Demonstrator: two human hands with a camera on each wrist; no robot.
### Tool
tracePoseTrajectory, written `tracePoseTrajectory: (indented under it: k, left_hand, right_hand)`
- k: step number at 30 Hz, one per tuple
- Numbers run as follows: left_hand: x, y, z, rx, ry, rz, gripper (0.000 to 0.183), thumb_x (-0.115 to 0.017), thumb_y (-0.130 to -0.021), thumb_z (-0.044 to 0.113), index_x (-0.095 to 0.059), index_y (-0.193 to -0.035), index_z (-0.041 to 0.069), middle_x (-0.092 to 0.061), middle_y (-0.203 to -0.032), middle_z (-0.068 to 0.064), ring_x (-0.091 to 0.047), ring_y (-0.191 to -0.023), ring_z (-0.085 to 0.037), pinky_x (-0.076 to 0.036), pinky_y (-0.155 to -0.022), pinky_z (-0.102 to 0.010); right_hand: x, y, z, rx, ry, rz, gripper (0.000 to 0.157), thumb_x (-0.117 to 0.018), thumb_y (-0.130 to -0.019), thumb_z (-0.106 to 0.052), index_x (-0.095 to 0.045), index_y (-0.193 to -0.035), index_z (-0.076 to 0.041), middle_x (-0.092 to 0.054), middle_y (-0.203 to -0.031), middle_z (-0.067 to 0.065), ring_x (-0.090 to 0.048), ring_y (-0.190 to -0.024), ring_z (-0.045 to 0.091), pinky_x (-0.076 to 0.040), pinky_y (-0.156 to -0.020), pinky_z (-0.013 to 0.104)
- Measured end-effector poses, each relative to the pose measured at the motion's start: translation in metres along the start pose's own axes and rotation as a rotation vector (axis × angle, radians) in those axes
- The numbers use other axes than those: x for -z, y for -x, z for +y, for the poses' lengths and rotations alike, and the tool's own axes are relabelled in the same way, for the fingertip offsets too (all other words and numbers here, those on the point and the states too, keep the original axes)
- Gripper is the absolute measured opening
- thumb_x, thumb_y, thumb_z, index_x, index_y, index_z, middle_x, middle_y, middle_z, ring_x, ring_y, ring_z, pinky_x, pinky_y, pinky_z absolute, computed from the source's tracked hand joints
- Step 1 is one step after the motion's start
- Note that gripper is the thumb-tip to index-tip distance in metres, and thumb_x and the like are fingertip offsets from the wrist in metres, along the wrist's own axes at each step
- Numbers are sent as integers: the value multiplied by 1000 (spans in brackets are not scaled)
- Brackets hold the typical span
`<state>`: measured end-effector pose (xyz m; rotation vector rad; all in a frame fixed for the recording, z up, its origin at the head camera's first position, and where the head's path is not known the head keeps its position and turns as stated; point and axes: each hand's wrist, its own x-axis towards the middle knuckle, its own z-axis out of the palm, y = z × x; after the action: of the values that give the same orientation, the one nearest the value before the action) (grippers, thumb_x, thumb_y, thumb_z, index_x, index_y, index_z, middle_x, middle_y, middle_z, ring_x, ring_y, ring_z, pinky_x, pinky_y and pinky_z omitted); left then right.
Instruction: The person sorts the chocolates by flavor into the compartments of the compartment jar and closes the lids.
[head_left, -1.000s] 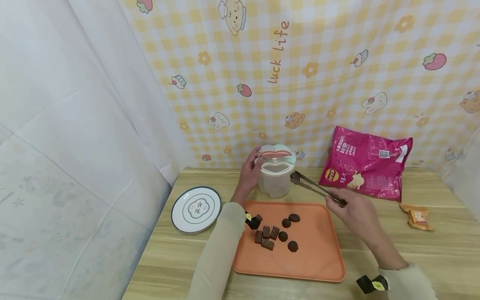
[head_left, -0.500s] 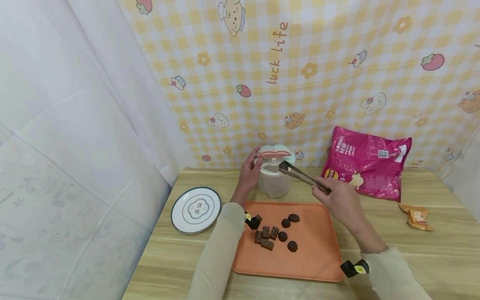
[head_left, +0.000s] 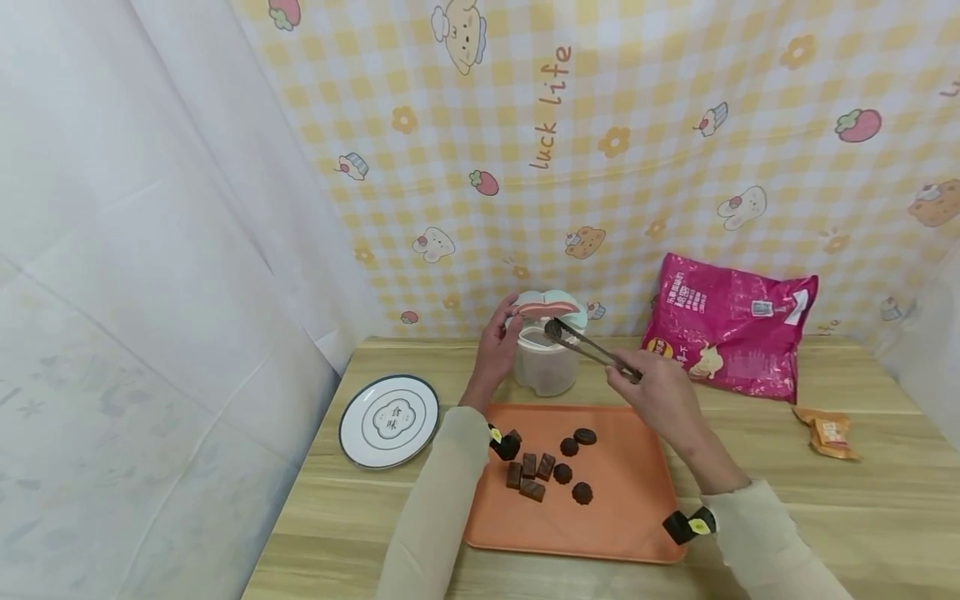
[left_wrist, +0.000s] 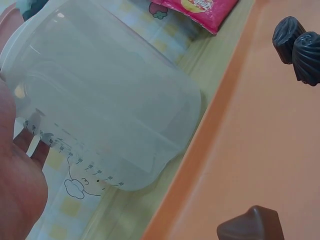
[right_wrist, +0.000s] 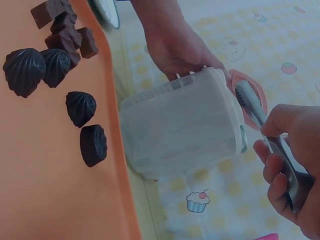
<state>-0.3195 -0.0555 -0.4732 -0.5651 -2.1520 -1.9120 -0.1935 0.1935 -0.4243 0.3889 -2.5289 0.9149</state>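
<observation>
A translucent plastic storage container (head_left: pixel 546 375) with a raised pink and mint lid (head_left: pixel 551 307) stands behind the orange tray. My left hand (head_left: pixel 492 354) grips its left side; in the left wrist view fingertips show through behind its wall (left_wrist: pixel 110 95). My right hand (head_left: pixel 663 396) holds metal tongs (head_left: pixel 596 352), their handle in the curled fingers in the right wrist view (right_wrist: pixel 290 167). Between the tong tips sits a dark round chocolate (head_left: pixel 553 330), right over the container's mouth. In the right wrist view the lid edge and tongs' tip (right_wrist: pixel 245 92) overlap, and the chocolate is hidden.
On the orange tray (head_left: pixel 630 500) lie several chocolates, some ridged and round (head_left: pixel 582 493), some block-shaped (head_left: pixel 532 490). A white plate (head_left: pixel 356 429) is at the left. A magenta snack bag (head_left: pixel 738 325) leans at the back right, with a small orange packet (head_left: pixel 831 433) in front.
My right hand has moved left with the tongs, bringing the chocolate from beside the container to over its mouth. The left hand stays on the container.
</observation>
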Motion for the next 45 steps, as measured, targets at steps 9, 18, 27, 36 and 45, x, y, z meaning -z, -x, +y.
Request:
tracePoseTrajectory:
  k: [9, 18, 27, 36, 45]
  left_hand:
    - [0, 2, 1, -25, 1, -5, 27, -50, -111, 23, -63, -126, 5, -39, -162, -7, -35, -148, -17, -33, -114, -47]
    - [0, 0, -4, -26, 8, -6, 30, -50, -111, 21, -62, -131, 3, -38, -163, -8, -33, -149, -23, -32, -114, -51]
    - [3, 10, 31, -40, 11, -21, 26, -49, -110, 11, -61, -128, -5, -37, -160, -22, -35, -147, -32, -35, -111, -52]
    - [3, 12, 36, -39, 26, -13, 26, -50, -110, 10, -61, -128, -5, -37, -160, -22, -36, -147, -32, -36, -111, -52]
    - [4, 11, 36, -37, 20, -14, 25, -50, -110, 11, -62, -126, -5, -38, -160, -21, -37, -147, -31, -38, -108, -49]
  right_hand:
    - [-7, 0, 3, 28, 15, 44, 17, -75, -91, -6, -79, -107, -3, -74, -87, 9, -59, -64, 17, -49, -53, 31]
    - [-8, 0, 1, 38, 19, 55, 11, -76, -90, -6, -78, -101, -6, -73, -84, 6, -57, -62, 17, -47, -51, 30]
    - [-8, 1, 3, 39, 11, 54, 14, -77, -90, -8, -78, -103, -4, -74, -87, 7, -58, -65, 18, -47, -50, 29]
    - [-3, 6, 6, 47, 4, 56, 22, -77, -90, -9, -77, -112, -3, -72, -86, 4, -59, -66, 16, -50, -53, 29]
    - [11, 16, 9, 126, 32, 69, 28, -79, -86, -4, -77, -114, -2, -70, -86, -1, -57, -63, 11, -50, -54, 28]
